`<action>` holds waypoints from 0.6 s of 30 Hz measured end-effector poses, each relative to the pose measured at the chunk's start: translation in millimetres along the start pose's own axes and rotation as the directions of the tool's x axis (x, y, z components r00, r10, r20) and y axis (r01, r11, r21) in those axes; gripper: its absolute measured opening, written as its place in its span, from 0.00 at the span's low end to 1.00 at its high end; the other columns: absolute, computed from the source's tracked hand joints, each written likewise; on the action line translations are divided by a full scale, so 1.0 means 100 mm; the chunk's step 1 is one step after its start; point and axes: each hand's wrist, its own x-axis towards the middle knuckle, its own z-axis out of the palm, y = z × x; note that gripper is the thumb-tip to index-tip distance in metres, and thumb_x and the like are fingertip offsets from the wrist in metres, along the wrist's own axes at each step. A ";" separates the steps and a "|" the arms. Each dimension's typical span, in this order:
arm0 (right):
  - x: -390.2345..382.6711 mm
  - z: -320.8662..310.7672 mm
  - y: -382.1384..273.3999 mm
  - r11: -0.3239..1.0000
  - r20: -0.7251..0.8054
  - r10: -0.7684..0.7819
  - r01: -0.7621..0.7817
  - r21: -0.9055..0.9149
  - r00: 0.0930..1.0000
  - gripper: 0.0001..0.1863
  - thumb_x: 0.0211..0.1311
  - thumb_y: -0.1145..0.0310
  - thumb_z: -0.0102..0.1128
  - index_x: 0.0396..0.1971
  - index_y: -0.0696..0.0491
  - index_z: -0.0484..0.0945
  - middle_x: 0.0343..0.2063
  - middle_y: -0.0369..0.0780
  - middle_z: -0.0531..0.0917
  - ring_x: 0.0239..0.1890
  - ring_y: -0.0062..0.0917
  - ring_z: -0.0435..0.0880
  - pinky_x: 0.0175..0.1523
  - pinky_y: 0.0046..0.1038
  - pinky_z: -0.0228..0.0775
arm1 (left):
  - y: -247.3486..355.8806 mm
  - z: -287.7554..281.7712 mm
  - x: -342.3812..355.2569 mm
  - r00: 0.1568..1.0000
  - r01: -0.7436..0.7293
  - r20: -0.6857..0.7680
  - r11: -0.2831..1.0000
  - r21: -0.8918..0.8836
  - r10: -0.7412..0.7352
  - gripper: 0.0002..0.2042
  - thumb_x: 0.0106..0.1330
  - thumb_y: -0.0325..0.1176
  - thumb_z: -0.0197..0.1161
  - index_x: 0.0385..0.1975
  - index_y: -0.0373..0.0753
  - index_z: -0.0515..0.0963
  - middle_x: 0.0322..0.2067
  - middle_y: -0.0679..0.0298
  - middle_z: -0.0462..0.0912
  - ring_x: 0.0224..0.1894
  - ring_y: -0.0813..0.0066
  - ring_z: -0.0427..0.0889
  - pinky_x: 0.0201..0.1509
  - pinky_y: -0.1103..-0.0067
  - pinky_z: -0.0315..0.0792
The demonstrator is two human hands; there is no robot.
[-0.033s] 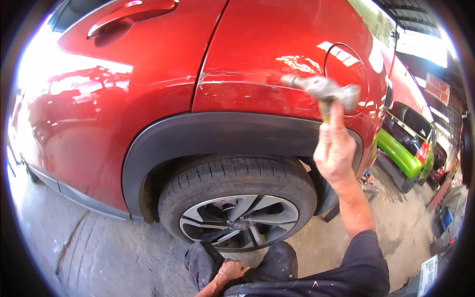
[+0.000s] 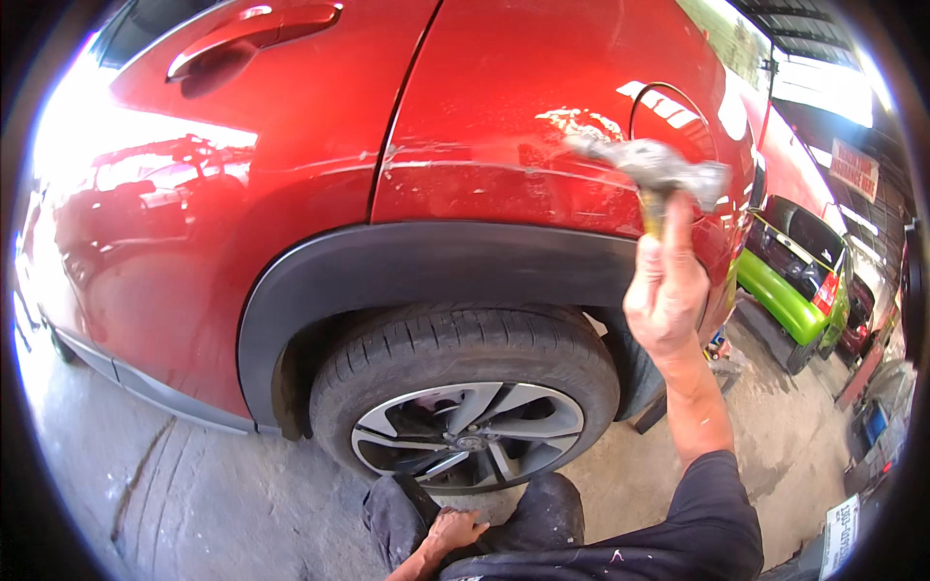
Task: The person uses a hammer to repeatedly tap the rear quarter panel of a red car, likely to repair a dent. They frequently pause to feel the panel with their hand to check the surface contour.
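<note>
My right hand point(image 2: 668, 295) is raised in front of the red car's rear side panel point(image 2: 465, 194), with fingers wrapped round the yellowish handle of a hammer point(image 2: 664, 167). The hammer's metal head is blurred. Its narrow end points left toward scratched, scraped paint, and I cannot tell whether it touches the panel. Just right of the head is the round fuel flap point(image 2: 676, 116). Low in the view, my left hand point(image 2: 455, 529) rests on my left thigh, holding nothing, its fingers lying fairly flat.
Black wheel-arch trim point(image 2: 426, 266) curves over the rear wheel's tyre point(image 2: 465, 349), directly before my knees. A door handle point(image 2: 257, 39) is at upper left. Over on the right stand a green car point(image 2: 790, 290) and, nearer, assorted workshop items point(image 2: 877, 436).
My right hand and the hammer have moved slightly right, with the head a little farther from the scratched area. My left hand stays on my thigh.
</note>
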 end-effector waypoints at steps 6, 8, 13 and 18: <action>0.04 -0.28 0.35 0.976 -0.173 0.004 -0.041 -0.214 0.985 0.27 0.73 0.77 0.48 0.71 0.59 0.61 0.47 0.50 0.82 0.37 0.29 0.84 0.40 0.25 0.75 | 0.04 -0.11 -0.01 1.000 0.006 0.002 1.000 0.011 -0.006 0.23 0.66 0.54 0.59 0.48 0.41 0.83 0.36 0.48 0.87 0.39 0.47 0.86 0.49 0.59 0.78; -0.03 -0.32 0.39 0.989 -0.045 0.065 -0.070 -0.128 0.997 0.28 0.69 0.81 0.51 0.69 0.58 0.65 0.49 0.55 0.83 0.42 0.36 0.89 0.43 0.28 0.79 | 0.10 -0.19 0.01 0.997 0.033 0.070 0.999 0.021 -0.035 0.24 0.65 0.55 0.60 0.48 0.41 0.83 0.36 0.48 0.87 0.39 0.46 0.86 0.49 0.59 0.78; -0.13 -0.31 0.44 0.995 -0.211 0.007 -0.028 -0.094 0.977 0.33 0.64 0.83 0.57 0.69 0.52 0.66 0.38 0.49 0.85 0.34 0.39 0.88 0.38 0.29 0.79 | 0.07 -0.13 0.01 1.000 0.008 0.012 1.000 0.015 -0.008 0.24 0.66 0.55 0.58 0.49 0.42 0.83 0.35 0.46 0.86 0.40 0.46 0.86 0.49 0.60 0.78; -0.04 -0.36 0.47 0.991 -0.133 0.031 -0.048 -0.125 0.991 0.34 0.65 0.82 0.56 0.71 0.48 0.64 0.35 0.50 0.85 0.31 0.42 0.87 0.35 0.30 0.78 | 0.13 -0.18 0.02 0.989 0.080 0.119 0.996 0.030 -0.083 0.23 0.66 0.55 0.58 0.49 0.42 0.83 0.35 0.46 0.86 0.40 0.46 0.86 0.50 0.60 0.78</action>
